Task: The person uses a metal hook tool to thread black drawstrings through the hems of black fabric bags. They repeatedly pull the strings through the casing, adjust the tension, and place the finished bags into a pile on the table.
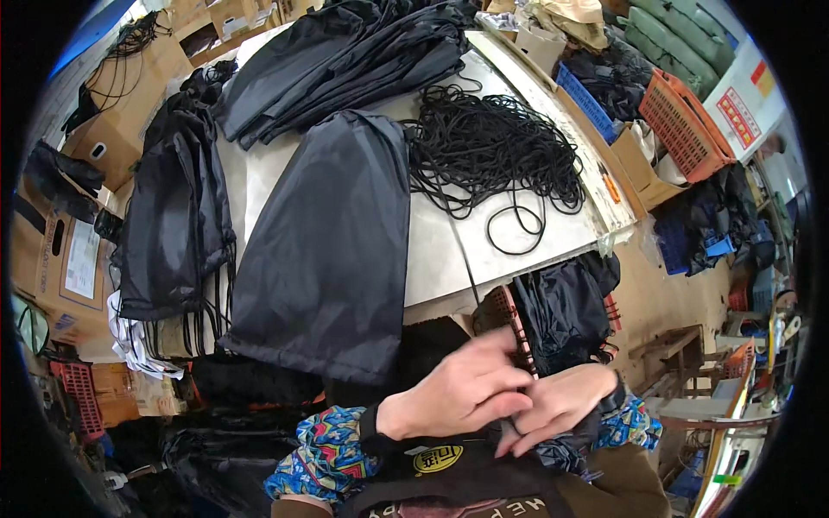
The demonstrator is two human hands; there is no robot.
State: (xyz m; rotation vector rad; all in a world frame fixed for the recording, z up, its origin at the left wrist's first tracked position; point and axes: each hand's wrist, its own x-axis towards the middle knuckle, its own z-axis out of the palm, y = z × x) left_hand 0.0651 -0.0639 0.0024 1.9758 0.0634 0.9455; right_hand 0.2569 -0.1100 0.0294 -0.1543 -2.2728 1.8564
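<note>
Both my hands meet low in front of my apron, to the right of the middle. My left hand (462, 388) has its fingers curled and its thumb stretched toward the other hand; the fingertips are partly blurred. My right hand (563, 402) is bent inward, fingers pressed together and pointing down. Whatever lies between the fingers is too small or hidden to name. Dark fabric (574, 451) shows just under my right hand. Nearest beyond them, a black drawstring bag (337, 233) lies flat and hangs over the table's front edge.
On the white table (440, 272) lie a tangled heap of black cord (496, 151) and a pile of black bags (345, 69). Corded bags (173, 224) hang at the left. Below the right edge, a red basket (509, 324) holds black fabric. An orange crate (686, 125) stands far right.
</note>
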